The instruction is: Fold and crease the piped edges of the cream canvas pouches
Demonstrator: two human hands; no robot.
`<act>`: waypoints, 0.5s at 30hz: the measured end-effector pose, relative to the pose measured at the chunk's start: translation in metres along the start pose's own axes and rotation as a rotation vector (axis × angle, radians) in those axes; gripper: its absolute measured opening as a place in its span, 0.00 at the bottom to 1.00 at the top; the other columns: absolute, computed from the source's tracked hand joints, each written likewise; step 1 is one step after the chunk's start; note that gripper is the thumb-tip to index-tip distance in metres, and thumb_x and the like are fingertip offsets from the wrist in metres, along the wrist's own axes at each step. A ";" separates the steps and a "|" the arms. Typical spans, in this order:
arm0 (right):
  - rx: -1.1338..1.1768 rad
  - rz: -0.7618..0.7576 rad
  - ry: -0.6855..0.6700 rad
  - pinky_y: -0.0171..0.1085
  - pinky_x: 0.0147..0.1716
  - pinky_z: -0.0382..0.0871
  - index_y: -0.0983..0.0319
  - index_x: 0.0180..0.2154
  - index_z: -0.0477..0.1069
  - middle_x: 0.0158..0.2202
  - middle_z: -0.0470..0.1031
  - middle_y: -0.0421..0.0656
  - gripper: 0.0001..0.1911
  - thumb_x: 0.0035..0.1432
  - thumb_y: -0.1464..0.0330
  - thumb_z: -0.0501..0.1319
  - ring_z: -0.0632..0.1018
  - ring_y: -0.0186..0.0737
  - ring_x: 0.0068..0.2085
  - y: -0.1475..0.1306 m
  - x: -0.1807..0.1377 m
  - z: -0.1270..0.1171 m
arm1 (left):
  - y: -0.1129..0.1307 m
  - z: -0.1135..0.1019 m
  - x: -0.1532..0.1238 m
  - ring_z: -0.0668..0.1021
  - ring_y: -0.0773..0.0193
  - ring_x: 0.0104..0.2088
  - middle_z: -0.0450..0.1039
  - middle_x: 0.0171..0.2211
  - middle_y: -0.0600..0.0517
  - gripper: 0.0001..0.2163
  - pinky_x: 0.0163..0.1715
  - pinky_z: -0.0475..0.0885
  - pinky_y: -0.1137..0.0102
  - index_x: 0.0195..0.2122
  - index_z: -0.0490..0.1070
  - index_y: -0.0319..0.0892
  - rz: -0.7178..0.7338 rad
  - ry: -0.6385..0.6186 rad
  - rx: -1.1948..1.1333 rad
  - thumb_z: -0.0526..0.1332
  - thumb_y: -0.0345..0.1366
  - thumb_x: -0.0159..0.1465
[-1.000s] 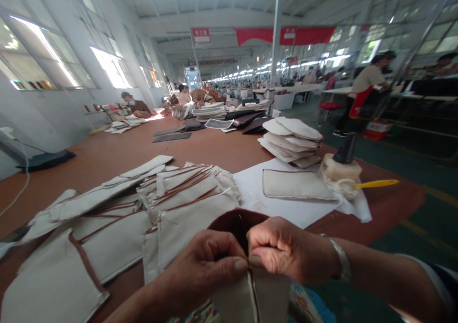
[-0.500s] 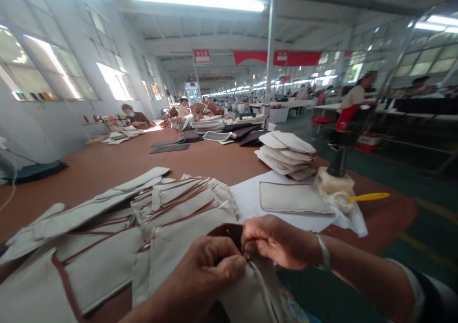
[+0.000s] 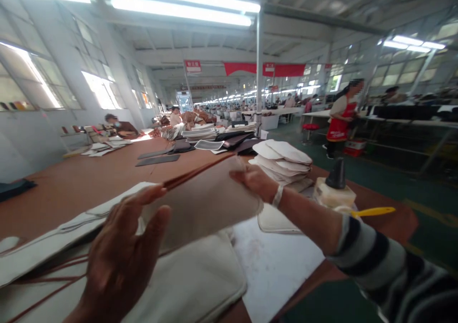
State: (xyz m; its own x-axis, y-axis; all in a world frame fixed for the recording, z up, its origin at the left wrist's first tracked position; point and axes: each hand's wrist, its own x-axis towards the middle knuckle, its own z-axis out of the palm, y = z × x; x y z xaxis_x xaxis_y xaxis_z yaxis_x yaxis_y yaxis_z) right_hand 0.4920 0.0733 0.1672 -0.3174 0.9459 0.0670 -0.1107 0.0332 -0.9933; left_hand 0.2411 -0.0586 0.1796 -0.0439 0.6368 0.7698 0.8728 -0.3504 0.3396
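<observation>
My right hand (image 3: 256, 182) is closed on the right end of a beige panel (image 3: 203, 199) with brown along its upper edge, held raised and tilted over the table. At the panel's left end is my left hand (image 3: 119, 251), its thumb and fingers apart; whether it touches the panel is hard to see. Below lies a larger off-white sewn piece (image 3: 193, 280). More off-white pieces with brown edging (image 3: 53, 275) spread out under and beside my left hand. Past my right wrist, a flat off-white panel (image 3: 277, 219) rests on white paper (image 3: 275, 265), partly covered by my arm.
A stack of off-white panels (image 3: 282, 153) stands beyond my right hand. To its right are a cream block-shaped container with a black cone (image 3: 335, 175) and a yellow handle (image 3: 375, 212). Dark pieces (image 3: 159, 160) lie farther back on the brown table (image 3: 89, 175). A person in a red apron (image 3: 338, 122) stands across the aisle.
Both hands were close together pinching a piece low in front of me. Now they are apart and higher, the right holding a panel over the table, the left spread. The view has shifted.
</observation>
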 end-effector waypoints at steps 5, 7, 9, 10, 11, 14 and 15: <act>-0.069 0.122 0.345 0.48 0.46 0.75 0.64 0.54 0.68 0.53 0.71 0.48 0.17 0.67 0.64 0.60 0.76 0.45 0.48 -0.001 0.086 -0.075 | -0.081 0.039 -0.013 0.76 0.48 0.51 0.74 0.51 0.44 0.21 0.51 0.70 0.55 0.56 0.66 0.43 -0.145 -0.224 0.229 0.54 0.49 0.67; -0.127 0.230 0.398 0.49 0.47 0.75 0.64 0.54 0.68 0.53 0.71 0.49 0.17 0.67 0.64 0.60 0.76 0.46 0.49 0.021 0.092 -0.088 | -0.105 0.067 -0.033 0.76 0.49 0.51 0.75 0.50 0.41 0.19 0.51 0.70 0.56 0.55 0.66 0.39 -0.109 -0.446 0.289 0.53 0.43 0.68; -0.188 0.315 0.399 0.49 0.46 0.75 0.64 0.54 0.68 0.53 0.71 0.49 0.17 0.67 0.64 0.60 0.76 0.46 0.49 0.053 0.085 -0.088 | -0.118 0.092 -0.054 0.78 0.51 0.48 0.77 0.47 0.43 0.16 0.48 0.72 0.60 0.52 0.70 0.39 -0.098 -0.568 0.292 0.56 0.38 0.66; -0.218 0.348 0.381 0.48 0.46 0.75 0.64 0.54 0.68 0.53 0.71 0.49 0.17 0.67 0.64 0.60 0.76 0.46 0.48 0.070 0.078 -0.084 | -0.120 0.102 -0.064 0.78 0.52 0.46 0.78 0.45 0.44 0.13 0.46 0.73 0.61 0.49 0.72 0.40 -0.087 -0.620 0.290 0.58 0.37 0.65; -0.247 0.376 0.353 0.48 0.46 0.75 0.64 0.54 0.68 0.53 0.71 0.49 0.17 0.67 0.64 0.60 0.77 0.45 0.48 0.087 0.070 -0.077 | -0.120 0.109 -0.072 0.79 0.52 0.44 0.78 0.42 0.46 0.11 0.44 0.73 0.62 0.47 0.74 0.42 -0.074 -0.663 0.290 0.60 0.37 0.64; -0.339 0.419 0.236 0.47 0.45 0.75 0.64 0.53 0.68 0.51 0.72 0.48 0.17 0.67 0.64 0.60 0.77 0.45 0.47 0.128 0.036 -0.051 | -0.110 0.118 -0.089 0.75 0.51 0.49 0.76 0.48 0.46 0.11 0.49 0.69 0.60 0.48 0.74 0.45 -0.031 -0.724 0.302 0.59 0.34 0.65; -0.369 0.417 0.192 0.47 0.44 0.76 0.64 0.53 0.69 0.51 0.73 0.48 0.16 0.67 0.63 0.60 0.77 0.44 0.46 0.137 0.024 -0.042 | -0.106 0.119 -0.092 0.73 0.50 0.53 0.73 0.51 0.45 0.12 0.52 0.67 0.59 0.50 0.73 0.46 -0.017 -0.732 0.307 0.59 0.33 0.66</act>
State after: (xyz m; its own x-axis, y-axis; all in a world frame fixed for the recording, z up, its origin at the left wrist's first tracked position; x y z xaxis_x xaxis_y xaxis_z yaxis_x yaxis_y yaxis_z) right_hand 0.5089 0.1140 0.0288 -0.0838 0.9435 -0.3207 0.3326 -0.2769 -0.9015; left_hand 0.2104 0.0017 0.0090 0.1795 0.9675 0.1784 0.9745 -0.1996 0.1022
